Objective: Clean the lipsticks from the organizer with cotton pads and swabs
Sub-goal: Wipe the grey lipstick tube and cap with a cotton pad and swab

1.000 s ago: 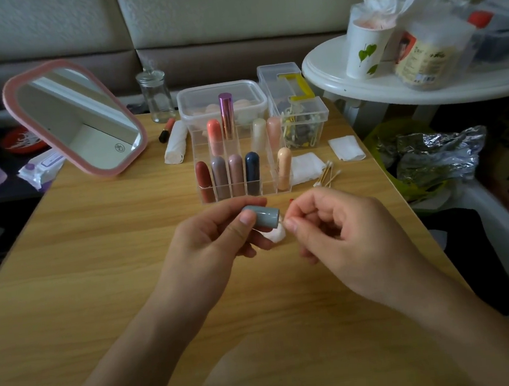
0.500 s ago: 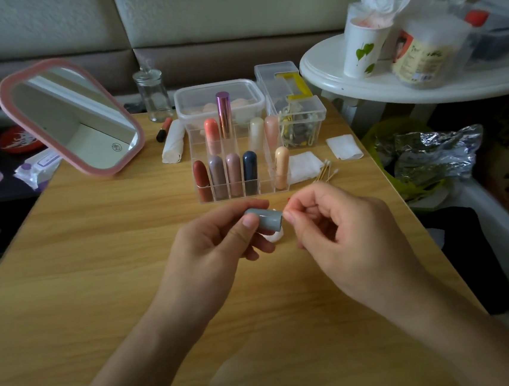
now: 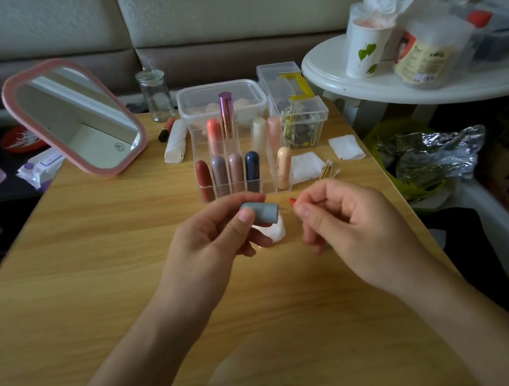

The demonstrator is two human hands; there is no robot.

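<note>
Wooden table [image 3: 99, 270], sofa [image 3: 198, 11] behind; left grip [image 3: 208, 244] holds grey lipstick [image 3: 261, 212], right grip [image 3: 349, 224] pinches red-tipped swab [image 3: 292, 201].

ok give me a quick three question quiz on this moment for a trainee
1. True or false: the left hand grips a grey lipstick tube.
2. The tip of the swab pinched in the right hand is: A white, B red, C black.
3. How many lipsticks stand in the front row of the clear organizer?
Key: 1 true; 2 B; 3 five.
</note>
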